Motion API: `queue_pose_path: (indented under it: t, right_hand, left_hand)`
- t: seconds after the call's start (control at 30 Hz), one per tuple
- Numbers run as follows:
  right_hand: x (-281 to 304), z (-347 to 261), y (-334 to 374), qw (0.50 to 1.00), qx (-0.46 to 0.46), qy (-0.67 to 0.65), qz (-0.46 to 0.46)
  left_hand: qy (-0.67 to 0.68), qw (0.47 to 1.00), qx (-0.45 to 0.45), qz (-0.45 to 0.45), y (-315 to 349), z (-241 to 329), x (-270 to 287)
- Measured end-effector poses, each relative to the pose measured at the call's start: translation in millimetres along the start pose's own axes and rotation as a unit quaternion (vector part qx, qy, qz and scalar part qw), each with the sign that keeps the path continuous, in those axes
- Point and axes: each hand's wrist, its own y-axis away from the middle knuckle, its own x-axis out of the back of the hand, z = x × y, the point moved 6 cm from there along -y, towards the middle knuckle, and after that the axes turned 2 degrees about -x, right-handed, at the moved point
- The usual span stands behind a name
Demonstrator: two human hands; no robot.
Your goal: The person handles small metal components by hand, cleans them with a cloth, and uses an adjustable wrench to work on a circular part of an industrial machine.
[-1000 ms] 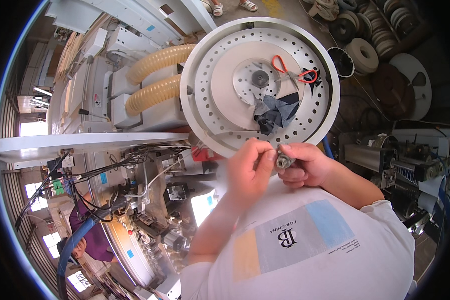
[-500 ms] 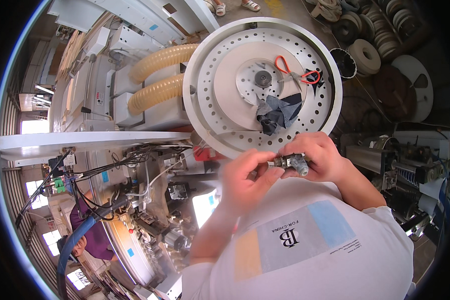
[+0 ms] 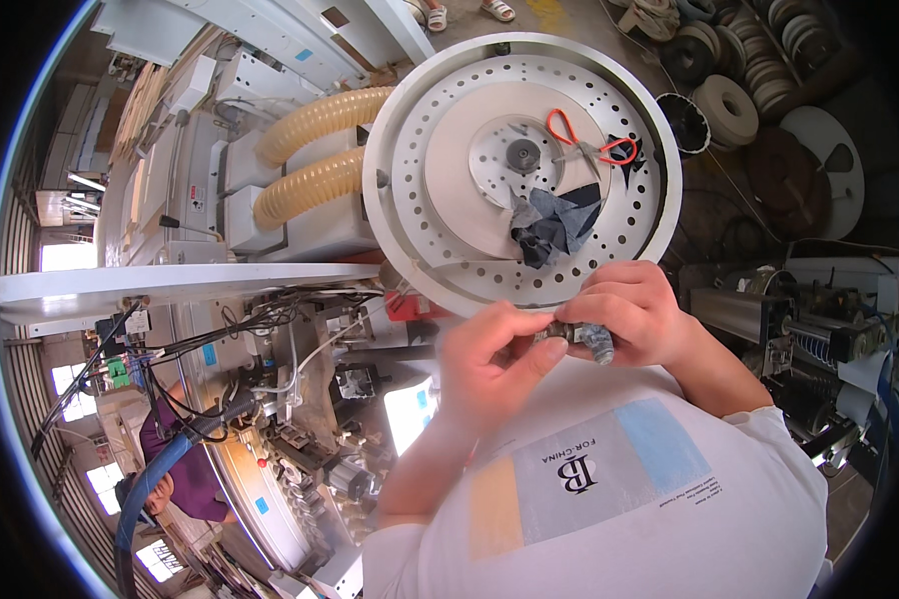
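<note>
Both hands meet in front of my chest over a small, grimy metal fitting (image 3: 596,343) with a stubby greyish end that points down toward my shirt. My left hand (image 3: 491,351) pinches its left end between thumb and forefinger. Around its other side curl the fingers of my right hand (image 3: 629,311), which hide much of the body. Just beyond the hands is a round, perforated metal reel plate (image 3: 417,232). On it lie dark grey cloth scraps (image 3: 557,226) and a pair of scissors with red looped handles (image 3: 621,152).
Two ribbed yellowish hoses (image 3: 315,187) run left of the plate. Cables (image 3: 232,334) hang by a pale machine beam (image 3: 180,282). Tape rolls (image 3: 726,110) and machinery (image 3: 759,314) stand at the right. A person in purple (image 3: 185,469) is at the lower left.
The fitting has turned in my fingers, its stubby end now tilting more downward. My right fingers have closed further over it, and my left hand has shifted slightly.
</note>
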Motion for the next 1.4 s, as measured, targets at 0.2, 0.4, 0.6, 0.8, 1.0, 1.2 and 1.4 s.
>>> queue_pose_path:
  t: [0.2,0.4,0.6,0.8,1.0,1.2,1.4]
  right_hand:
    - [-5,-4,-5,0.998,0.000,0.056,-0.031]
    - [-6,-5,-8,0.997,-0.012,0.054,-0.048]
    - [-5,-3,-8,0.996,-0.015,0.026,-0.089]
    - [-11,2,-2,0.987,-0.099,-0.087,-0.095]
    - [-22,3,13,0.911,-0.303,-0.260,-0.107]
    - [-13,12,22,0.802,-0.412,-0.430,-0.043]
    - [-19,12,27,0.735,-0.418,-0.531,-0.044]
  left_hand:
    - [0.045,0.997,0.054,0.012,1,-8,1]
    - [-0.052,0.998,-0.013,0.033,3,0,5]
    - [-0.134,0.985,-0.092,0.050,3,16,7]
    - [-0.158,0.970,-0.172,0.073,6,24,4]
    - [-0.200,0.935,-0.280,0.080,8,26,0]
    - [-0.221,0.936,-0.271,0.047,11,13,6]
    - [-0.161,0.970,-0.146,0.107,14,-11,21]
